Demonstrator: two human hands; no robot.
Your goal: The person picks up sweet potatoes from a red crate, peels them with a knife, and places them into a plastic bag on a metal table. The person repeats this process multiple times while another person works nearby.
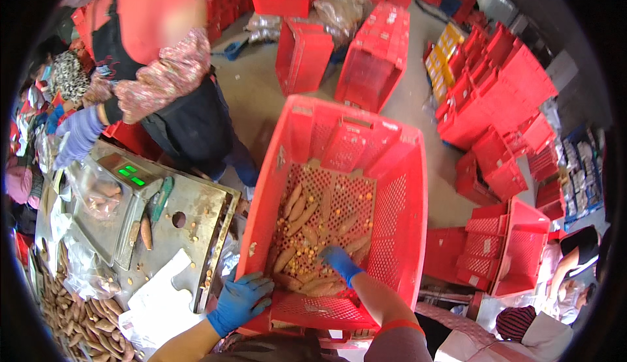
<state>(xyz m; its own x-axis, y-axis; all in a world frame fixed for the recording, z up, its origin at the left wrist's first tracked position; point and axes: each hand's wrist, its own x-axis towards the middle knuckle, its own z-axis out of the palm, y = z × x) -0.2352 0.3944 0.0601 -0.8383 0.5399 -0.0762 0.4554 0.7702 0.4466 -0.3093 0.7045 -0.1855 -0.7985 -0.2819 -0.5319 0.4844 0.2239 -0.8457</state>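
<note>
Right before me stands a red plastic crate (416,176) with perforated walls and floor. Several sweet potatoes (300,222) and many small yellowish bits (299,254) are scattered over its floor. My right hand (340,262), in a blue glove, reaches inside, low over the sweet potatoes; whether its fingers hold one is hidden. My left hand (242,299), gloved in blue too, lies across the crate's near left rim with its fingers spread.
A metal table (196,215) at left bears a digital scale (120,166), a green-handled tool (162,198), white plastic bags (161,303) and a sweet potato pile (93,332). A person in an apron (171,112) stands beyond it. Red crates (494,92) are stacked at right.
</note>
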